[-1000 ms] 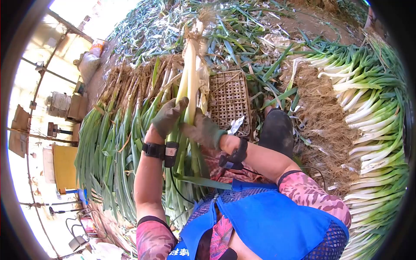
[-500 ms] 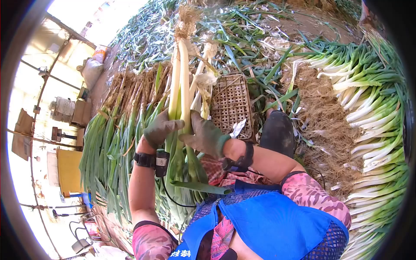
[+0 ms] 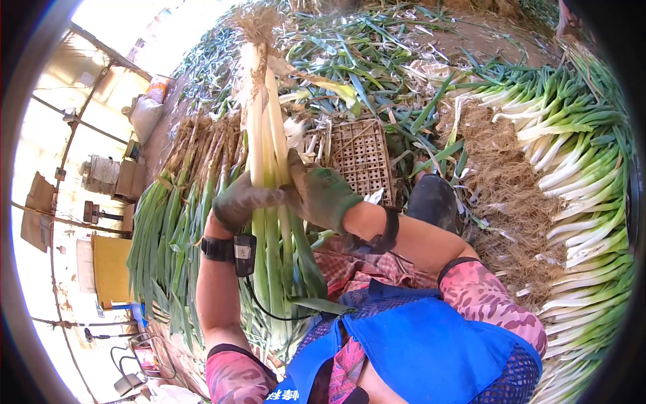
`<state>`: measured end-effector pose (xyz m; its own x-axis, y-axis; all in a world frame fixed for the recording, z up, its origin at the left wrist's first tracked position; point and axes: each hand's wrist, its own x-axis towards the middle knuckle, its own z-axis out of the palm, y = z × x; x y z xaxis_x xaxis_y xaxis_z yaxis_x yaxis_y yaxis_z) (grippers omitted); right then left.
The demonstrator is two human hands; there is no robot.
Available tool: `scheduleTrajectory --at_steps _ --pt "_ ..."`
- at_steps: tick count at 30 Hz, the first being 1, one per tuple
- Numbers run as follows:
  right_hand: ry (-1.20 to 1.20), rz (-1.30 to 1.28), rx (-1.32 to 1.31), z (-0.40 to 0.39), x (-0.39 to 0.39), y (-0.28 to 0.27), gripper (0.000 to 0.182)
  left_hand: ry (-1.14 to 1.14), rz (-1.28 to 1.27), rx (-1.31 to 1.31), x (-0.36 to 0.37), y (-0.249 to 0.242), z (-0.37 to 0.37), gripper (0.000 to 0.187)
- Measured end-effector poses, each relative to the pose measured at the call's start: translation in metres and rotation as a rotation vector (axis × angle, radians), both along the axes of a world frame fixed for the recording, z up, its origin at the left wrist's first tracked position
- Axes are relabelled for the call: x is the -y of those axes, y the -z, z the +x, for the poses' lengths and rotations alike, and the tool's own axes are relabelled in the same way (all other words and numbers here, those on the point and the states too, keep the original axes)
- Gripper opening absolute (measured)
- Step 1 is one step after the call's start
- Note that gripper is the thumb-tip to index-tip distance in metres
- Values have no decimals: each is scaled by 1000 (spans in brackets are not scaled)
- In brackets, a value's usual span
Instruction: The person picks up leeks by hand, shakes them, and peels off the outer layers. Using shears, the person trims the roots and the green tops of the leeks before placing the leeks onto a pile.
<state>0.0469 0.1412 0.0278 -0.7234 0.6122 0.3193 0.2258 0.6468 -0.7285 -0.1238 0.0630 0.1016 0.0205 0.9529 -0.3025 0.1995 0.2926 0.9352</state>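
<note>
I hold a bunch of long green onions upright in front of me, white stalks up, brown roots at the top, green leaves hanging toward my lap. My left hand, in a dark glove, is wrapped around the stalks from the left. From the right, my right hand, in a green glove, grips the same bunch. Loose outer skin hangs off the stalks near my right hand. Each wrist carries a black band with a small device.
A pile of uncleaned onions lies at my left. Cleaned white-stalked onions are stacked at the right beside a heap of dry roots. A brown plastic crate and a dark boot sit ahead.
The bunch has risen and swung left, roots now higher. Both gloved hands have closed tighter around the stalks and moved slightly left.
</note>
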Motion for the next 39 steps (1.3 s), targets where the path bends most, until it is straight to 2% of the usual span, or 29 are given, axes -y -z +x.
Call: scheduleTrajectory --at_steps 2,4,5,8,9,10,11,13,14,15,16,17,18,20,21,23,25,26,27,28,31,32,33,34,35,36,37,38,39 --pt "-111 4 41 10 -12 -8 64 18 71 -140 7 -2 -2 45" --pt "-151 130 34 19 -27 -9 66 -76 -75 126 8 -6 4 46" --pt "-37 178 -164 20 -36 3 72 -169 -72 155 12 10 -9 55" --pt "30 19 -521 20 -63 0 81 -54 -76 495 20 15 0 67" --pt "-470 -453 -663 9 -65 16 75 -75 -141 469 23 18 -3 74" --pt "-822 -1021 -684 -1 -68 31 71 -13 -147 499 22 22 -3 74" --pt "-837 -1022 -525 1 -67 25 63 16 -145 517 24 25 -3 74" --pt "-796 -783 -458 11 -67 16 24 49 -136 553 29 24 -4 73" --pt "-865 -958 -721 11 -75 31 22 52 -125 576 32 24 -4 73" --pt "-706 -459 -632 25 -105 29 24 56 -115 600 35 24 -6 73" --pt "-230 323 -350 38 -135 28 28 48 -118 617 40 25 -11 74" --pt "131 711 -223 52 -164 26 33 39 -119 636 46 29 -18 74" --pt "161 11 -449 81 -178 0 32 32 -121 656 49 32 -22 74" --pt "178 -359 -727 94 -192 -22 27 64 -144 666 50 34 -21 74" --pt "169 -8 -801 87 -195 -24 24 72 -158 665 50 36 -19 74" --pt "-107 236 -877 68 -193 -11 22 36 -196 659 53 44 -15 73" --pt "-415 -20 -561 43 -168 -7 32 125 -206 624 41 48 -4 75" --pt "-505 -164 -400 32 -144 -12 29 168 -208 603 37 49 -3 76" --pt "-568 -295 -226 21 -119 -16 26 78 -227 560 43 57 -10 76" --pt "-691 -435 -210 13 -107 -15 17 70 -216 573 46 56 -10 75" --pt "-424 -404 325 13 -113 -31 34 52 -190 577 56 41 -4 72" --pt "-484 391 361 19 -136 -26 21 26 -210 533 59 39 -5 71" --pt "-236 1205 267 25 -159 -21 19 4 -227 488 60 39 -6 69" --pt "-124 722 -296 30 -212 -12 20 -17 -243 449 62 38 -6 68" --pt "-100 253 -315 53 -232 -28 7 -85 -285 356 60 24 8 64" --pt "-68 -400 -566 76 -253 -45 9 -97 -273 258 58 37 8 63" --pt "84 -845 -846 98 -272 -63 22 -87 -233 233 58 43 6 56" --pt "34 -894 -1003 120 -292 -66 28 -76 -192 208 57 50 6 49" --pt "-149 -873 -983 131 -291 -76 28 -29 -134 52 55 55 4 41"
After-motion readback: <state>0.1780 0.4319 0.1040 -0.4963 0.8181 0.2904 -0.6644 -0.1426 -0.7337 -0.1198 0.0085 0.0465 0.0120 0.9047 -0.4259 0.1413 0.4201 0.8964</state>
